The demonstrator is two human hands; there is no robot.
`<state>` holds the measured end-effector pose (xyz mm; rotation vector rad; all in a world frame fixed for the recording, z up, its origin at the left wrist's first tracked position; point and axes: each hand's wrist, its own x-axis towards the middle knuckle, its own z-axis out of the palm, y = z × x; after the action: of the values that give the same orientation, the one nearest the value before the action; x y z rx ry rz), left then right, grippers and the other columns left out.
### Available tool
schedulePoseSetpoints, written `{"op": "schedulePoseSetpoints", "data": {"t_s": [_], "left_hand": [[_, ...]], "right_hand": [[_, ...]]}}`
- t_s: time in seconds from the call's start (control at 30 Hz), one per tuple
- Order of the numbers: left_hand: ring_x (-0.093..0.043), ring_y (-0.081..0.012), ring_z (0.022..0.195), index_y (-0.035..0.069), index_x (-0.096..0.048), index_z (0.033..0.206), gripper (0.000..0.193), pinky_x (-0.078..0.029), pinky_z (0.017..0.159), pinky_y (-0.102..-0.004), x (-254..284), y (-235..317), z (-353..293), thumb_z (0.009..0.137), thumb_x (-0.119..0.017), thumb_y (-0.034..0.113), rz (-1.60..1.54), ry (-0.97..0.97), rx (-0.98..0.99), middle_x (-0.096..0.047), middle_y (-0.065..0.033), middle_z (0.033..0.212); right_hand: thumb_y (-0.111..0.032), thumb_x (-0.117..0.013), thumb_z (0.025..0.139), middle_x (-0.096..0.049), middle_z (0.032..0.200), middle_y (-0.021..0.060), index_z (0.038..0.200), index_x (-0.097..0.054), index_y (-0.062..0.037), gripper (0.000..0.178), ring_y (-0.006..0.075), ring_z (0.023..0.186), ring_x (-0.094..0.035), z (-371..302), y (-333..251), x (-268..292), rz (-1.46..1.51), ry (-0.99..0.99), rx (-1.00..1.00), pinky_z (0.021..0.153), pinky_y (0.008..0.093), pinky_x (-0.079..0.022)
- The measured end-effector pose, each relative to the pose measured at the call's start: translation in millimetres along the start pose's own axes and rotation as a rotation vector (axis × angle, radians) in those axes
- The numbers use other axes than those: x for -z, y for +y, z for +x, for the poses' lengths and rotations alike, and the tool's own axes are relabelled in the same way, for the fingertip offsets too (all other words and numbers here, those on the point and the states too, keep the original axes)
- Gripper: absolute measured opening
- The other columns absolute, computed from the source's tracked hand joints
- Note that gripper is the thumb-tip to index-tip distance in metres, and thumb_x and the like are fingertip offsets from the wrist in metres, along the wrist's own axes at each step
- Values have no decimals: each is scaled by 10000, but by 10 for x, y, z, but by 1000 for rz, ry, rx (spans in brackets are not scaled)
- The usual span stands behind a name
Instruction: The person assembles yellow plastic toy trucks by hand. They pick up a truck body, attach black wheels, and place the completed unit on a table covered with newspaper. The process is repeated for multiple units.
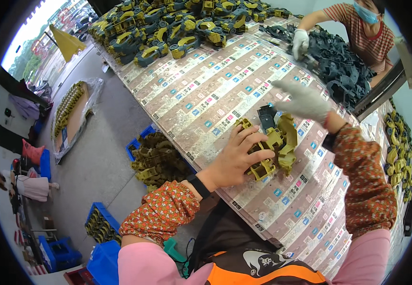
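My bare left hand (234, 159) grips a yellow plastic toy car body (264, 169) on the patterned table, its fingers bent over the top. Against that body's right side stands another yellow shell (287, 140). A dark plastic part (266, 117) touches their far end. My right hand (305, 100), in a pale work glove, is raised just beyond these parts with its fingers stretched out, and nothing shows in it.
Finished-looking yellow and dark toy cars (182, 28) are heaped at the table's far side. A co-worker's gloved hand (300, 43) is at a pile of dark parts (343, 66). Below the table's left edge, a blue crate (132, 147) holds yellow shells. More cars (398, 152) lie far right.
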<state>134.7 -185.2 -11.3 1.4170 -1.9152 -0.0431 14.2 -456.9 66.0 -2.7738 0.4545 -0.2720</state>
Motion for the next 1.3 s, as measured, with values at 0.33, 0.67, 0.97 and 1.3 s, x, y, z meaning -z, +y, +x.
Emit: {"op": "schedulePoseSetpoints", "data": {"t_s": [0.33, 0.67, 0.97, 1.3], "left_hand": [[-400, -390, 1451, 290, -619, 1301, 677, -258, 1216, -653, -29, 14, -44, 679, -775, 71, -14, 49, -4, -495, -68, 1434], [-355, -406, 1513, 318, -614, 1356, 751, -227, 1258, -647, -36, -13, -11, 672, -836, 102, 17, 17, 15, -466, -81, 1533], [-145, -571, 1553, 502, -361, 1592, 994, -249, 1208, -746, -41, 409, -266, 815, -772, 37, 220, 56, 408, -119, -170, 1717], [-267, -653, 1477, 416, -276, 1632, 1078, -425, 1127, -667, -104, -135, -189, 764, -699, -62, 269, 164, 488, -136, -285, 1675]], "right_hand": [[-132, -649, 928, -732, 1050, 189, 1101, -702, -104, 183, 389, 973, -717, 572, 255, 307, -172, 474, -141, 846, 470, -582], [-282, -672, 946, -629, 1353, 260, 1429, -557, -47, 550, 422, 1238, -633, -508, 1335, 836, -452, 482, -292, 1043, 490, -507], [-193, -581, 1005, -660, 1013, 53, 1601, -384, -71, 640, 101, 754, -633, -1366, -764, -322, 875, -59, -427, 597, 237, -502], [-96, -562, 1003, -644, 1102, 67, 1545, -420, -85, 561, 62, 799, -634, -720, -1000, -584, 1238, -190, -346, 619, 160, -460]]}}
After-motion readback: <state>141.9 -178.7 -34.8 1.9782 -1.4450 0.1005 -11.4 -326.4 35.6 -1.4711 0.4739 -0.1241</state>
